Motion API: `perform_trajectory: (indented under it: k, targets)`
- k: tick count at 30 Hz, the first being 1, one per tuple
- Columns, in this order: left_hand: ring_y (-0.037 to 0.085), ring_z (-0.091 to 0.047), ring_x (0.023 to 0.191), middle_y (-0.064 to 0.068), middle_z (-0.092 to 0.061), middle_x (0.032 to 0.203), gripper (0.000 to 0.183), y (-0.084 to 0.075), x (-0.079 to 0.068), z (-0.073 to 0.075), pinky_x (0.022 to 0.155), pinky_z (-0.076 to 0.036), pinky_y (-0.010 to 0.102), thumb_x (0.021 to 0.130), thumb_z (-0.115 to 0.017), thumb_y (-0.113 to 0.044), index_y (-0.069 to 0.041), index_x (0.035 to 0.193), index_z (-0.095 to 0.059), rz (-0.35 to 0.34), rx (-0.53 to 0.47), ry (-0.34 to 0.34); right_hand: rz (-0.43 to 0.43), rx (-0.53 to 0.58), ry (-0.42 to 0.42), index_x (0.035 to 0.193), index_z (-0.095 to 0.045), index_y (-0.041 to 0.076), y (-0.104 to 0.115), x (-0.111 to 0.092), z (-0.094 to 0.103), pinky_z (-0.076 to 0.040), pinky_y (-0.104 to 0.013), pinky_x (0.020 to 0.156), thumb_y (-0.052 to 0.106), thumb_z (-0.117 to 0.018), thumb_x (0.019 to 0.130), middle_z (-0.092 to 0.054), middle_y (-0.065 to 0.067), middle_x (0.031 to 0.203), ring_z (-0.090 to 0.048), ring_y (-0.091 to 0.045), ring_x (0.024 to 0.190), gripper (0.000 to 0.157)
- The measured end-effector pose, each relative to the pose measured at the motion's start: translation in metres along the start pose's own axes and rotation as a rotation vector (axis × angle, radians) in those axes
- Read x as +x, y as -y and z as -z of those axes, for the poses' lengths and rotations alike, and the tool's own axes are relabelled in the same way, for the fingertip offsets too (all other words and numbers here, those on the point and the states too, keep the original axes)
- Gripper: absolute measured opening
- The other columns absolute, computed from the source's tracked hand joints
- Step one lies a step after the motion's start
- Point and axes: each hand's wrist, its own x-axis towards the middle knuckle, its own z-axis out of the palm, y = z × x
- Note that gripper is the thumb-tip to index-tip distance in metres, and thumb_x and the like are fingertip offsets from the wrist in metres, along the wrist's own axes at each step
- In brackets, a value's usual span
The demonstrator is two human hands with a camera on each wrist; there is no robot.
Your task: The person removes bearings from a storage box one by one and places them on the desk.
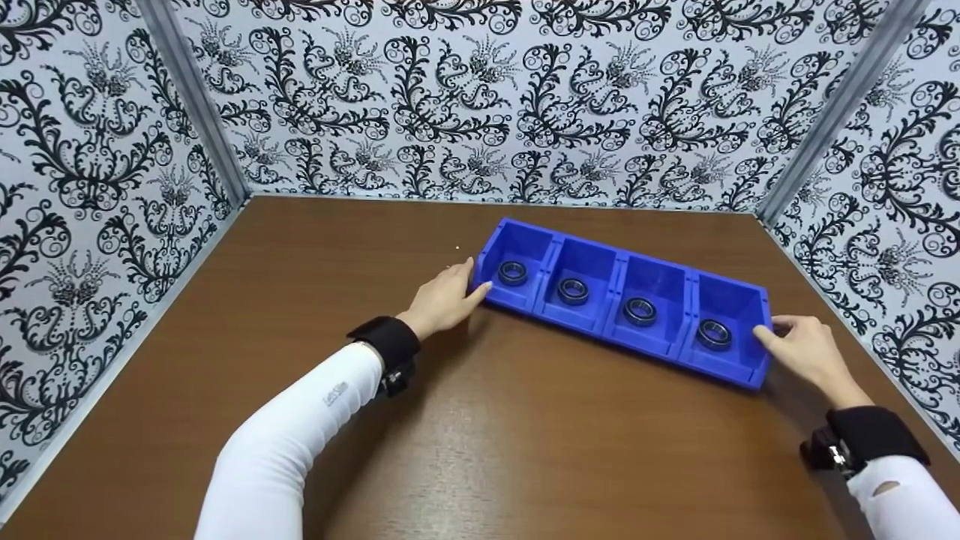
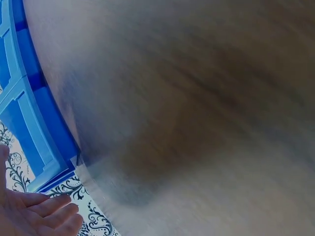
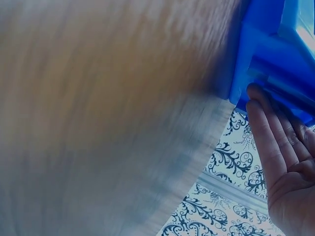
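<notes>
A long blue bin (image 1: 652, 349), divided into several compartments, lies slanted at the back right of the table. One dark ball bearing (image 1: 573, 291) lies flat in each compartment. My left hand (image 1: 444, 296) holds the bin's left end, thumb at the front corner and fingers along the side. At the opposite end, my right hand (image 1: 806, 346) grips the end wall with its thumb over the rim. In the right wrist view, the extended fingers (image 3: 275, 130) lie against the bin's outside. The left wrist view shows the left fingers extended near the bin's corner; their contact is partly out of frame.
The brown wooden table (image 1: 480, 450) stretches in front of the bin. Patterned black-and-white walls (image 1: 480, 97) enclose it at the back and both sides, with grey metal posts (image 1: 196, 97) in the corners. A tiny white speck (image 1: 457, 247) lies left of the bin.
</notes>
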Motion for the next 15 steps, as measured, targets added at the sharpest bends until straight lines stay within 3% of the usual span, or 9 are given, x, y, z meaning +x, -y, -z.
perform_trajectory:
  k: [7,11,15]
  targets:
    - [0.037,-0.051,0.143,0.023,-0.051,0.153,0.066,-0.0009,0.0032,0.0026,0.117,-0.043,0.050,0.106,-0.049,-0.040,0.005,0.154,-0.039,0.013,-0.006,-0.039,0.011,0.004,0.007,0.116,-0.067,-0.017,0.0037,-0.0003,-0.0021,-0.041,-0.022,0.054,0.022,-0.062,0.096,-0.069,-0.013,0.068,-0.049,-0.003,0.054,0.044]
    - [0.039,-0.062,0.129,0.023,-0.065,0.138,0.054,-0.0015,0.0040,0.0034,0.106,-0.051,0.054,0.106,-0.050,-0.038,-0.001,0.144,-0.054,0.014,-0.028,-0.088,0.019,0.003,0.012,0.116,-0.067,-0.016,0.0070,-0.0006,-0.0028,-0.041,-0.022,0.054,0.022,-0.062,0.095,-0.066,-0.009,0.063,-0.049,-0.004,0.053,0.044]
    - [0.040,-0.070,0.114,0.021,-0.073,0.122,0.044,-0.0023,0.0043,0.0056,0.094,-0.054,0.057,0.105,-0.052,-0.038,-0.005,0.131,-0.065,0.027,-0.043,-0.131,0.020,0.002,0.012,0.116,-0.069,-0.014,0.0092,-0.0003,-0.0038,-0.042,-0.022,0.055,0.023,-0.062,0.095,-0.073,-0.020,0.075,-0.050,-0.004,0.057,0.043]
